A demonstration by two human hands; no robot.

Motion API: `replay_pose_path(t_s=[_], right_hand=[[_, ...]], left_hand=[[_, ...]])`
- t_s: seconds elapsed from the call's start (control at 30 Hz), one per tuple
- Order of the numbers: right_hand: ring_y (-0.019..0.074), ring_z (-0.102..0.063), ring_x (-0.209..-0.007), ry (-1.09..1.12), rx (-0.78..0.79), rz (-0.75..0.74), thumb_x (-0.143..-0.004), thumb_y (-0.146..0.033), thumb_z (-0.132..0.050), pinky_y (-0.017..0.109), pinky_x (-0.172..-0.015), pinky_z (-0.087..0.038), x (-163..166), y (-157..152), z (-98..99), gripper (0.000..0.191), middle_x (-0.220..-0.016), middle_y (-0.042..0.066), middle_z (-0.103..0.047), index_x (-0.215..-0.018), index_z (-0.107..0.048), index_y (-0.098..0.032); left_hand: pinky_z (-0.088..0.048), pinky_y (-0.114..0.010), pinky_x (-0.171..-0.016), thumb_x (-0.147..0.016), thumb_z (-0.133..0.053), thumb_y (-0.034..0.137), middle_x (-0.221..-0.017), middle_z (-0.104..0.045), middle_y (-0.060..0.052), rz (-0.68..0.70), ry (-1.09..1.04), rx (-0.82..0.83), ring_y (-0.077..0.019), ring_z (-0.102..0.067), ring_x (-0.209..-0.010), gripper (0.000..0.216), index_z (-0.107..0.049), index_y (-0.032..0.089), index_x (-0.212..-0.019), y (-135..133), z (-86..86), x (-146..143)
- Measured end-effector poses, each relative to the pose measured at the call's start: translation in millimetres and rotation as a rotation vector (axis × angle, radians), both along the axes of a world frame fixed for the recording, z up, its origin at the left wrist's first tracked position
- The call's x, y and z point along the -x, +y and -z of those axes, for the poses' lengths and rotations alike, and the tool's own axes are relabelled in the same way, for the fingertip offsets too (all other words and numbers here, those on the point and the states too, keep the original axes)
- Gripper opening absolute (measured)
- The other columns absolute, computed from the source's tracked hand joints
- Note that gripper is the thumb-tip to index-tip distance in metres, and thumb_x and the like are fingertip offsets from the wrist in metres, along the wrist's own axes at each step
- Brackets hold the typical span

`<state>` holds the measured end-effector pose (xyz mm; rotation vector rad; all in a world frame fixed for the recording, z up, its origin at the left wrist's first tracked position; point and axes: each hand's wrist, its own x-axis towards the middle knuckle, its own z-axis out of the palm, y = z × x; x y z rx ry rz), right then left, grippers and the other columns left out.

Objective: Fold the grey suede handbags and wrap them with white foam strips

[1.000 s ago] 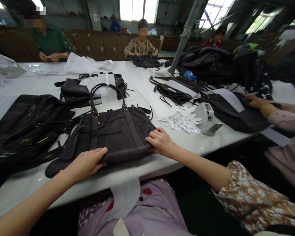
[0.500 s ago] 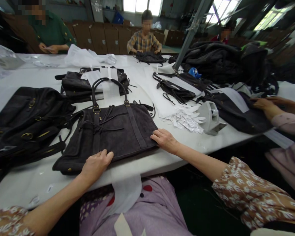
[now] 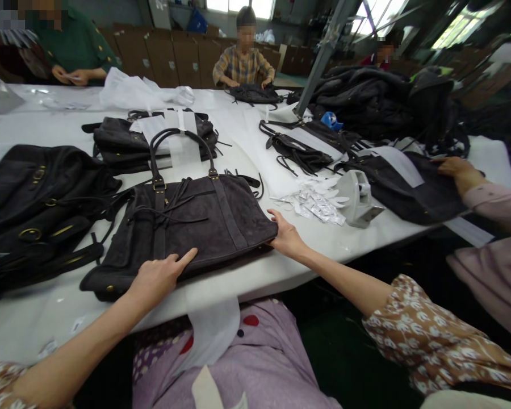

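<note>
A dark grey suede handbag [image 3: 191, 221] lies on its side on the white table before me, its two looped handles pointing away and thin cords resting across its front. My left hand [image 3: 157, 275] rests on the bag's near lower edge, index finger stretched toward the right and thumb side against the suede. At the bag's right lower corner, my right hand [image 3: 286, 236] has its fingers on top and underneath, gripping that corner. Part of the right fingers is hidden behind the bag.
Another dark bag [image 3: 38, 210] with brass buckles lies at left, and a third bag [image 3: 153, 139] sits behind. Small silvery packets [image 3: 315, 204] lie beside a grey tape dispenser [image 3: 360, 199]. A co-worker's hand [image 3: 460, 170] touches a bag at right. Several people stand around the table.
My left index finger has stretched out from a more curled hand. My right hand has shifted around the bag's corner, which now sits slightly raised. The view has moved a little.
</note>
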<state>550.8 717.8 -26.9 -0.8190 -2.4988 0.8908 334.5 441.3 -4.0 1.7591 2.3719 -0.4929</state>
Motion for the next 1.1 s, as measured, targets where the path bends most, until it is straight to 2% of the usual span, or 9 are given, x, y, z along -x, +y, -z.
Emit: replay_pose_path(t_s=[0.1,0.27,0.47,0.6,0.73,0.8,0.9,1.03,1.1], right_hand=[[0.0237,-0.064,-0.091,0.002,0.182,0.034,-0.058,-0.019,-0.074,0.034,-0.081,-0.051,-3,3,0.8,0.082,-0.100,0.004,-0.067,-0.133,-0.042,-0.020],[0.0210,-0.065,-0.087,0.090,0.467,-0.092,-0.063,-0.023,-0.069,0.031,-0.074,-0.054,-10,14,11.5,0.080,-0.097,0.001,-0.068,-0.136,-0.040,-0.019],[0.0257,-0.055,-0.117,0.068,0.032,-0.145,-0.071,-0.010,-0.053,0.037,-0.096,-0.046,-15,6,20.1,0.077,-0.131,0.007,-0.056,-0.144,-0.032,-0.022],[0.0319,-0.056,-0.115,-0.086,-0.264,-0.116,-0.077,-0.018,-0.060,0.046,-0.093,-0.045,-24,-7,-2.2,0.086,-0.131,0.018,-0.054,-0.149,-0.014,-0.014],[0.0386,-0.023,-0.138,-0.208,-0.677,-0.450,-0.073,-0.025,-0.074,0.064,-0.108,-0.011,-10,-23,-43.1,0.082,-0.152,0.016,-0.027,-0.143,-0.033,-0.027],[0.0347,-0.026,-0.138,-0.230,-0.730,-0.657,-0.078,-0.024,-0.071,0.063,-0.109,-0.009,6,-28,-47.9,0.072,-0.150,0.013,-0.031,-0.141,-0.037,-0.031],[0.0285,-0.041,-0.131,-0.232,-0.715,-0.826,-0.090,-0.024,-0.056,0.055,-0.108,-0.024,23,-33,-23.6,0.051,-0.142,0.014,-0.045,-0.139,-0.041,-0.030],[0.0291,-0.040,-0.132,-0.192,-0.710,-0.730,-0.092,-0.021,-0.048,0.053,-0.104,-0.033,21,-27,28.8,0.048,-0.145,0.016,-0.040,-0.139,-0.042,-0.031],[0.0296,-0.040,-0.132,-0.154,-0.713,-0.718,-0.090,-0.024,-0.050,0.053,-0.104,-0.032,18,-20,40.7,0.049,-0.146,0.016,-0.039,-0.138,-0.043,-0.031]], left_hand=[[-0.052,-0.042,-0.062,-0.083,-0.033,0.009,-0.098,-0.068,-0.008,0.001,-0.042,0.005,-0.0301,-0.068,-0.075,0.069,-0.021,0.035,-0.146,3,-2.4,8],[-0.052,-0.043,-0.066,-0.084,-0.032,0.009,-0.100,-0.069,-0.010,-0.011,-0.062,0.024,-0.0296,-0.069,-0.076,0.068,-0.022,0.036,-0.146,5,-0.3,13],[-0.052,-0.034,-0.057,-0.081,-0.032,0.002,-0.104,-0.063,-0.012,0.044,0.037,-0.023,-0.0248,-0.068,-0.074,0.071,-0.027,0.032,-0.145,-4,11.0,-7],[-0.053,-0.032,-0.063,-0.085,-0.025,0.001,-0.108,-0.059,-0.015,0.070,0.151,-0.148,-0.0223,-0.065,-0.080,0.066,-0.029,0.030,-0.145,-12,23.4,-18],[-0.052,-0.032,-0.066,-0.087,-0.024,0.002,-0.108,-0.059,-0.016,0.085,0.161,-0.159,-0.0230,-0.064,-0.082,0.065,-0.027,0.031,-0.145,-12,28.3,-17],[-0.052,-0.032,-0.067,-0.088,-0.026,0.003,-0.110,-0.058,-0.016,0.069,0.148,-0.153,-0.0237,-0.064,-0.086,0.064,-0.027,0.032,-0.145,-11,28.5,-16],[-0.052,-0.033,-0.073,-0.089,-0.030,0.005,-0.118,-0.057,-0.017,0.036,0.137,-0.166,-0.0242,-0.064,-0.095,0.062,-0.028,0.034,-0.143,-11,27.2,-17],[-0.048,-0.036,-0.088,-0.091,-0.038,0.012,-0.128,-0.053,-0.020,0.096,0.104,-0.246,-0.0263,-0.058,-0.111,0.052,-0.032,0.027,-0.141,-24,18.0,-9],[-0.043,-0.044,-0.095,-0.092,-0.040,0.016,-0.129,-0.053,-0.021,0.081,0.108,-0.283,-0.0286,-0.055,-0.115,0.049,-0.035,0.023,-0.139,-36,10.3,-2]])
